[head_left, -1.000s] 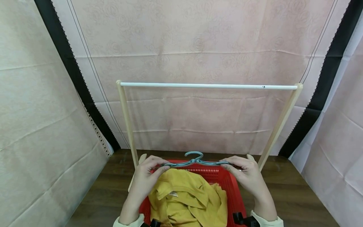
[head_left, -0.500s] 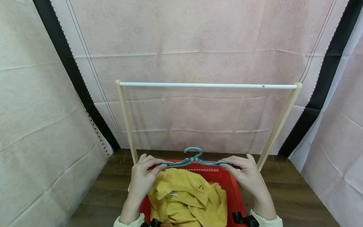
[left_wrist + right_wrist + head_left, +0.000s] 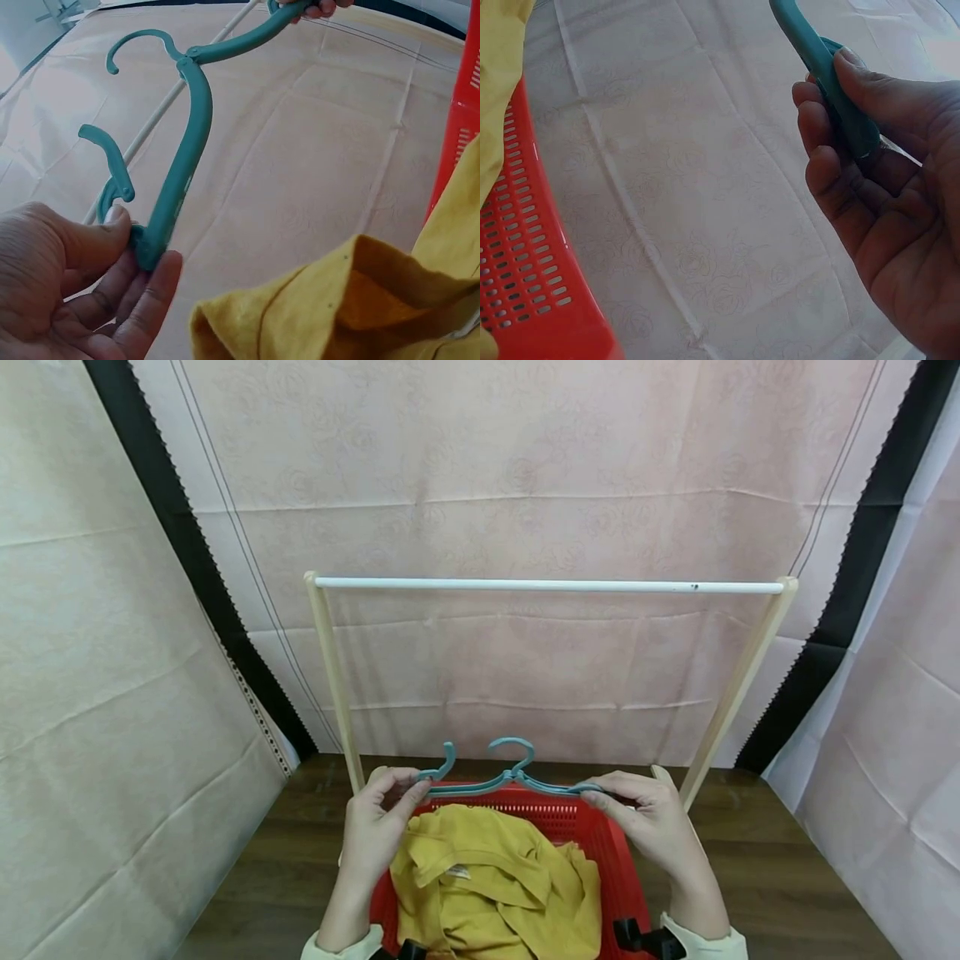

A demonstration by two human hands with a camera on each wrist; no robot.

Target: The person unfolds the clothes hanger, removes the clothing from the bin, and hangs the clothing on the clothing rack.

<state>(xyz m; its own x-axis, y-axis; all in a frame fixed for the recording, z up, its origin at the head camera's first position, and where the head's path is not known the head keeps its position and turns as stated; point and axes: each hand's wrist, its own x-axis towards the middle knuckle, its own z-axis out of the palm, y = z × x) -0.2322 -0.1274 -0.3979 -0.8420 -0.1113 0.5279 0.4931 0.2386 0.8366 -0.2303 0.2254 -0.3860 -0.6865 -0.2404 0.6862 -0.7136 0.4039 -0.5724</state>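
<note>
A teal folding clothes hanger (image 3: 480, 789) spans between both hands above the far part of a red basket (image 3: 628, 881), its hook pointing up. My left hand (image 3: 377, 827) pinches the left end between thumb and fingers. Beside that thumb a hinged teal piece (image 3: 111, 154) stands out from the arm in the left wrist view. My right hand (image 3: 660, 827) grips the other end; in the right wrist view the thumb presses on the hanger arm (image 3: 825, 71) against the fingers. A crumpled yellow garment (image 3: 495, 885) with a small white label lies in the basket, below the hanger.
Behind the basket stands a rack with a white rail (image 3: 547, 585) and two cream posts (image 3: 335, 685). Pale patterned cloth (image 3: 525, 460) hangs at the back and both sides. The basket rests on a dark wooden tabletop (image 3: 757, 868).
The hinged teal piece at the left end has swung up into view beside my left hand. The hanger's hook has risen a little. My right hand stays almost still.
</note>
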